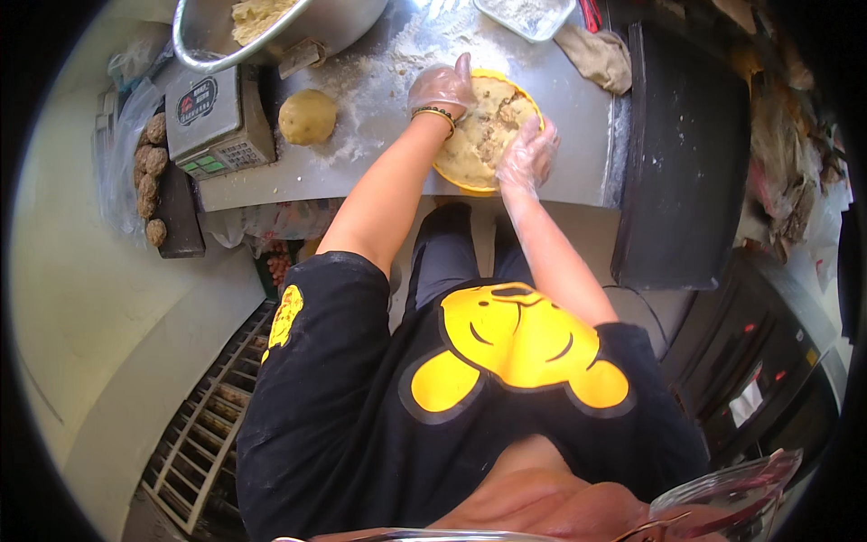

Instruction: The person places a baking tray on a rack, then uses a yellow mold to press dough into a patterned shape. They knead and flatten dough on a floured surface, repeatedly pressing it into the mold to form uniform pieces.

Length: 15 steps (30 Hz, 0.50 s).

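A round yellow mould (pixel 469 185) with a scalloped rim sits at the front edge of the metal worktable. Pale dough (pixel 467 150) fills it, with a rough, chunky brown filling showing through the middle and upper right. My left hand (pixel 440 89), in a clear plastic glove, holds the mould's upper left side, its thumb raised and its other fingers mostly hidden. On the right side, my right hand (pixel 530 156), also gloved, grips the rim beside the dough. A smooth ball of dough (pixel 307 117) rests on the table left of my left forearm.
A digital scale (pixel 210 122) stands at the left, below a large metal bowl (pixel 325 34) holding dough. Flour (pixel 440 34) dusts the metal worktable (pixel 576 176). Farther right are a flour tub (pixel 527 19), a beige cloth (pixel 596 57) and a black tray (pixel 684 156). Brown lumps (pixel 150 166) lie far left.
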Motion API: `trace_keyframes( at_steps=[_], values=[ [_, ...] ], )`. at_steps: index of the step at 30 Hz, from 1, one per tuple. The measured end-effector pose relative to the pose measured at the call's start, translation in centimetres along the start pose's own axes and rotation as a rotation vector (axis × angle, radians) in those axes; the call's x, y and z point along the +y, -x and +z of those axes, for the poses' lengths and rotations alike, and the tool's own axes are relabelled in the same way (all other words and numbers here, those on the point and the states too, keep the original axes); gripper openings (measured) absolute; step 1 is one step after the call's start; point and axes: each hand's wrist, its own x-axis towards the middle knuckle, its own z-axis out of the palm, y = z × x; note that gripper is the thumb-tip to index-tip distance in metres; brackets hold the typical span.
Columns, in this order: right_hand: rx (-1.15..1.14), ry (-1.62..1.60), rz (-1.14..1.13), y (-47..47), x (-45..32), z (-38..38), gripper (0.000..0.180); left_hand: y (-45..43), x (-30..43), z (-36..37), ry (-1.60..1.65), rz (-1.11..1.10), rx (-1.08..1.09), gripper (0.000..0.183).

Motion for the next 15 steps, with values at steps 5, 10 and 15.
trace_keyframes(
  at_steps=[5,10,15],
  values=[
    [0.002,0.116,-0.038,0.0,-0.9,0.1,0.042,0.6,-0.4,1.3,0.004,-0.029,0.105,0.079],
    [-0.193,0.220,-0.199,-3.4,-2.3,-0.6,0.043,0.2,-3.7,2.5,0.197,-0.097,0.078,0.074],
    [-0.275,-0.347,0.005,-5.8,2.4,1.6,0.056,-0.5,-5.2,2.0,0.210,0.066,0.114,0.053]
  ],
)
